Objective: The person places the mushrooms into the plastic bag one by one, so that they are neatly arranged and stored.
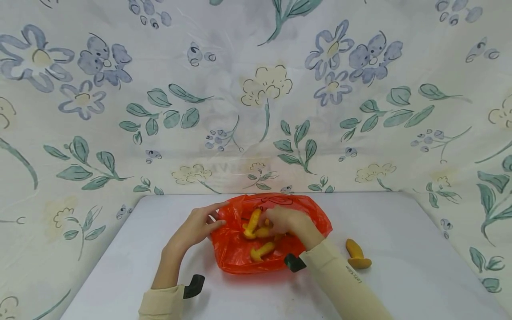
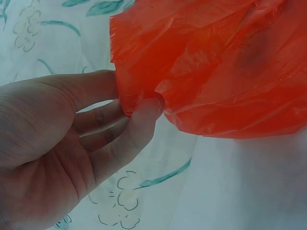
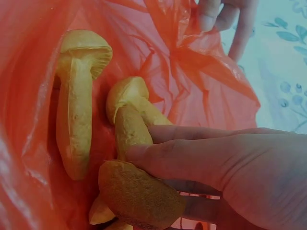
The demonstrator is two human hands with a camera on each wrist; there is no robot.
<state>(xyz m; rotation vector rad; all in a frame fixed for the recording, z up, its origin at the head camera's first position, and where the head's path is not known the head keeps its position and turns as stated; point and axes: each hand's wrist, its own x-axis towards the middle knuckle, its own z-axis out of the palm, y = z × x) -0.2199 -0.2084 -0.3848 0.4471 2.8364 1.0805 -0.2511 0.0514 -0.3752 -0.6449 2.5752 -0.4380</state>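
A red plastic bag point(image 1: 236, 262) lies spread on the table with its mouth toward me. Inside are several yellow mushrooms; one mushroom point(image 3: 74, 115) rests apart from the others in the right wrist view. My left hand point(image 1: 196, 229) pinches the bag's left edge between thumb and fingers, as the left wrist view point(image 2: 62, 139) confirms. Reaching into the bag, my right hand point(image 1: 284, 220) grips a mushroom point(image 3: 139, 194) by its stem, the brown-yellow cap facing the right wrist camera. Another mushroom point(image 3: 127, 93) lies just behind that stem. Some mushrooms are partly hidden under the right hand.
One more yellow mushroom point(image 1: 357, 254) lies on the white table point(image 1: 400, 231), right of the bag. A cloth with a flower print point(image 1: 224, 111) hangs behind the table's far edge. Dark wrist camera mounts point(image 1: 194, 286) stick out from both sleeves.
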